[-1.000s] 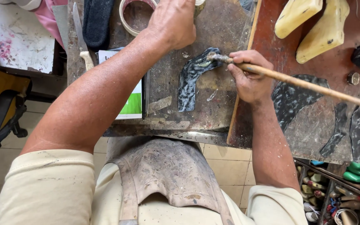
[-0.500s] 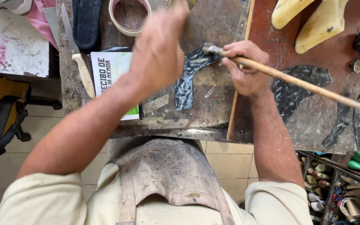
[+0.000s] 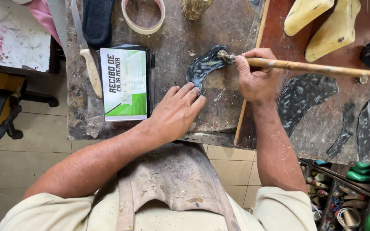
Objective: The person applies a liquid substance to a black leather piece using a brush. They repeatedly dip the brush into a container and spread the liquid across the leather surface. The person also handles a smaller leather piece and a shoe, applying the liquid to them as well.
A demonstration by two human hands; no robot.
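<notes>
Workbench: my landmark; a stained, dark metal-topped surface; I place everything else by it.
Red-brown board: butts against the workbench's right edge; carries three dark cut pieces, well apart from my work.
Yellow shoe lasts: two, at the board's far end, beyond the bench's right corner.
Booklet: white and green, lying on the workbench left of centre, just beside my left hand.
Dark curved leather piece: the work item; flat on the workbench right of centre, between my two hands.
Left hand: fingers spread and flat, nothing held; fingertips press the piece's near end to the bench.
Right hand: fingers closed round a long wooden-handled brush; bristles touch the piece's far end.
Technique, my judgement: I keep the left fingertips firm so the piece cannot slide; I draw strokes along the curve, spreading evenly to the edges; I keep the coat off the holding fingers.
Tape roll: at the workbench's far edge; clear of the stroke.
Knife: pale handle, left of the booklet.
Obstruction: the long handle overhangs the board; I judge it could sweep the dark cut pieces.
</notes>
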